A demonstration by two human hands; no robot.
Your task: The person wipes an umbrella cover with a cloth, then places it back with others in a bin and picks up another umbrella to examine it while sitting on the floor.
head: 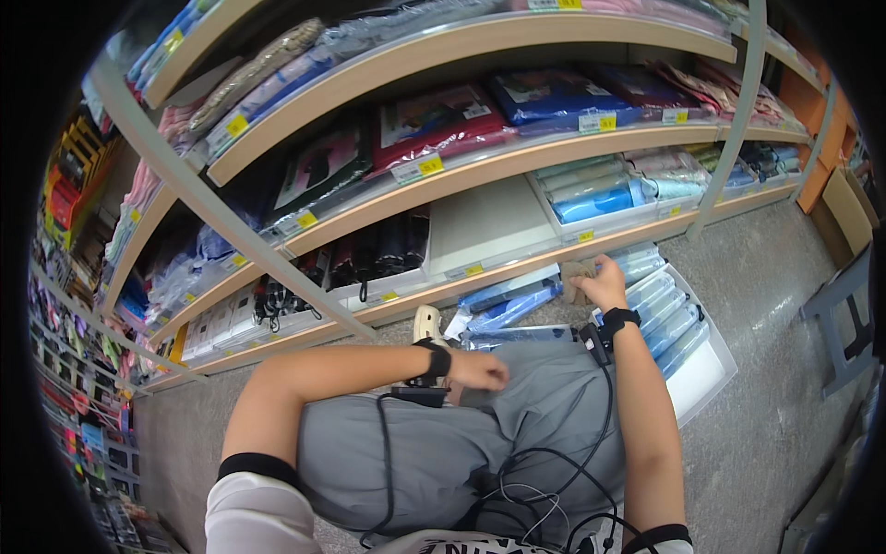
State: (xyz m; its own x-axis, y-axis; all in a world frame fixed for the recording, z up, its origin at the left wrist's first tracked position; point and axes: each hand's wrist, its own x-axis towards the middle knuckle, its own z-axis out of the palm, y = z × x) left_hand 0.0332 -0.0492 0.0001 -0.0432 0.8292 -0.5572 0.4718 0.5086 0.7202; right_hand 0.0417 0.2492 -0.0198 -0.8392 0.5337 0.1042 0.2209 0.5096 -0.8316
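My right hand [603, 285] pinches a crumpled brown cloth [579, 280] over the floor beside the bottom shelf. Below that wrist is a white tray [695, 370] with several blue cylindrical items in clear wrapping [661, 315], possibly folded umbrellas. More wrapped blue packages [512, 311] lie on the floor to the left of the cloth. Above my lap hovers my left hand [477, 370], its fingers curled and blurred; whether it holds anything is unclear. A cream-coloured device [427, 323], partly hidden behind my left wrist, sits near the shelf base.
The bottom shelf [533, 260] carries a white box of wrapped rolls [616, 190] and dark folded umbrellas [381, 249]. Packaged textiles [439, 124] fill the shelf above. Grey uprights [734, 118] stand in front. A grey plastic stool [848, 318] is at right. Black cables [554, 453] cross my lap.
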